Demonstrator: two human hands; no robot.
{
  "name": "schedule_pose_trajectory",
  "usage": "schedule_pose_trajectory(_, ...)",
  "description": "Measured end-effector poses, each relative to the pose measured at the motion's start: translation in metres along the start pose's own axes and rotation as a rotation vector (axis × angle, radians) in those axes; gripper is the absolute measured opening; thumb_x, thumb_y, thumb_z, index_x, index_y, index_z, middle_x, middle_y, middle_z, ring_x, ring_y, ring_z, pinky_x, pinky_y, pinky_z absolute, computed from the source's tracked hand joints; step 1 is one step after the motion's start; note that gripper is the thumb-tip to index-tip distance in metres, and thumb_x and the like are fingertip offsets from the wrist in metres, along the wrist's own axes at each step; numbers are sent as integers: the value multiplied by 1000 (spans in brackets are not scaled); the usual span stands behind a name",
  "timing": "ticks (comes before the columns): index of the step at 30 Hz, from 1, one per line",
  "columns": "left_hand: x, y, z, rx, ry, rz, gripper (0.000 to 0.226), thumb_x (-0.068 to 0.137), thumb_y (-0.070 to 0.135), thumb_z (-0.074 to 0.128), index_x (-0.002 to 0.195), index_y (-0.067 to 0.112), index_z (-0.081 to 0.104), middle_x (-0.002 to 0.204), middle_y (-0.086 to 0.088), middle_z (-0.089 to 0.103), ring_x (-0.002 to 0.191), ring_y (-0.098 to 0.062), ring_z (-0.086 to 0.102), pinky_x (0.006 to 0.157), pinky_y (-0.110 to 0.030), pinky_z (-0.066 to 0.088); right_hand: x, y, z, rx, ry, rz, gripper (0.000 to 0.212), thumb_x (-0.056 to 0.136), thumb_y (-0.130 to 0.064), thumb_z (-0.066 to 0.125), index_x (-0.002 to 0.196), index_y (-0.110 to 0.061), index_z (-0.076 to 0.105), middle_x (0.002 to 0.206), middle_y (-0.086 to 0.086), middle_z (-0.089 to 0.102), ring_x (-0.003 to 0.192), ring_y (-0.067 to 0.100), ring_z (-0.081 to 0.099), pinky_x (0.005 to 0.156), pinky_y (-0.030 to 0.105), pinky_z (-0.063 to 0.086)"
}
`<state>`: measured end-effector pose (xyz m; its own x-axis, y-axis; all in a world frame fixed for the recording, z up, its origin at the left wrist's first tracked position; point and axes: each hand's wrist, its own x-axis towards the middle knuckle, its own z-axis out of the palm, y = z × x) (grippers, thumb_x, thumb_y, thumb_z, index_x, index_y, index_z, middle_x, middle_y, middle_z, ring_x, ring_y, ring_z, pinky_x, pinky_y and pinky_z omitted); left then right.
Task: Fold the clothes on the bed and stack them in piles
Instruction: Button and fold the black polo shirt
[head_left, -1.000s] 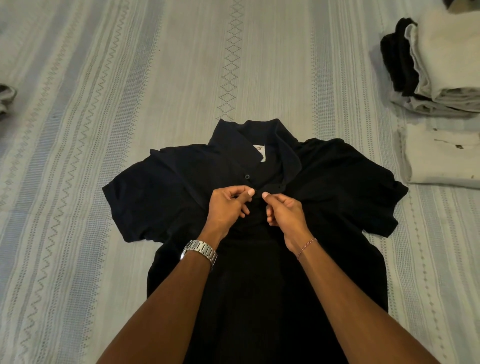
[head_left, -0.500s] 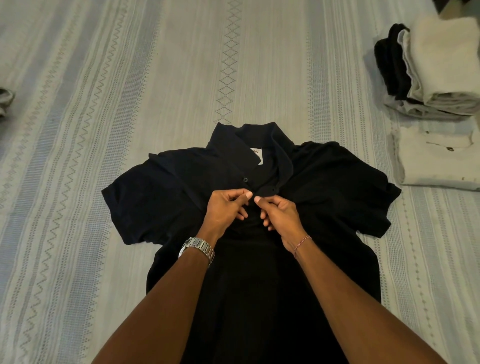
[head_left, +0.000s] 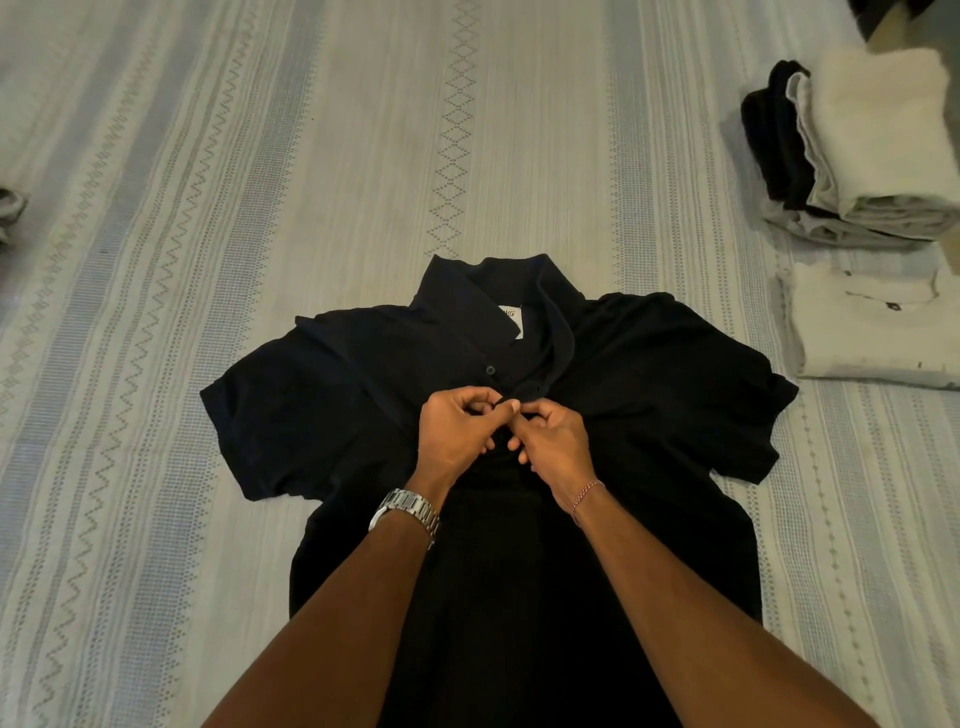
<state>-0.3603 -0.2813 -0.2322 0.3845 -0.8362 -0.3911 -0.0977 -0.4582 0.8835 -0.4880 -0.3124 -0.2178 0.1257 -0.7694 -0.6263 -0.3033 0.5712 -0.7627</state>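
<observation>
On the striped bedspread, mid-frame, a black polo shirt is lying front-up, collar pointing away from the camera, short sleeves spreading out to both sides. Both forearms are reaching forward from the bottom edge and converging over the placket just below the collar. Left hand is curling its fingers, thumb and forefinger pinching the placket edge; a metal watch is sitting on that wrist. Right hand is doing the same from the other side, fingertips pinching the fabric and touching the left hand's; a thin thread bracelet is circling its wrist. One button is showing above the hands. Far right, a stack of folded clothes is sitting well apart from the polo, with a folded white shirt lying just nearer the camera.
</observation>
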Motion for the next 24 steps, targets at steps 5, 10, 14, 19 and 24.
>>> schedule_pose_trajectory(5, 1, -1, 2, 99, 44, 63, 26, 93, 34, 71, 74, 18, 74, 53, 1, 64, 42, -14, 57, 49, -30, 49, -1, 8, 1, -17, 0, -100, 13, 92, -40, 73, 94, -28, 74, 63, 3, 70, 54, 12, 60, 62, 32, 52)
schedule_pose_trajectory(10, 4, -5, 4, 138, 95, 20, 22, 96, 39, 66, 91, 21, 77, 48, 1, 61, 41, -8, 56, 53, -28, 50, -3, 12, 0, 68, 30, -140, 13, 92, -26, 75, 104, -26, 71, 61, 1, 66, 51, 9, 56, 57, 23, 49)
schedule_pose_trajectory(14, 6, -5, 3, 113, 65, -8, 22, 98, 37, 65, 93, 19, 76, 47, 5, 58, 42, -7, 55, 53, -24, 47, -3, 13, 1, 108, 57, -138, 14, 93, -26, 74, 107, -28, 72, 61, 3, 65, 51, 9, 55, 56, 21, 47)
schedule_pose_trajectory(19, 8, -5, -1, 39, 3, -71, 20, 100, 33, 62, 93, 20, 74, 55, -3, 60, 47, -11, 55, 53, -26, 50, -2, 11, 2, 104, 31, -128, 17, 91, -29, 76, 108, -31, 74, 62, 3, 65, 52, 8, 55, 57, 20, 49)
schedule_pose_trajectory(24, 8, 0, -8, -43, -91, -99, 20, 102, 26, 60, 88, 19, 72, 56, 3, 56, 49, -8, 52, 52, -24, 47, -6, 10, 0, 75, -6, -148, 18, 92, -32, 75, 109, -33, 75, 61, 2, 65, 49, 6, 54, 50, 17, 45)
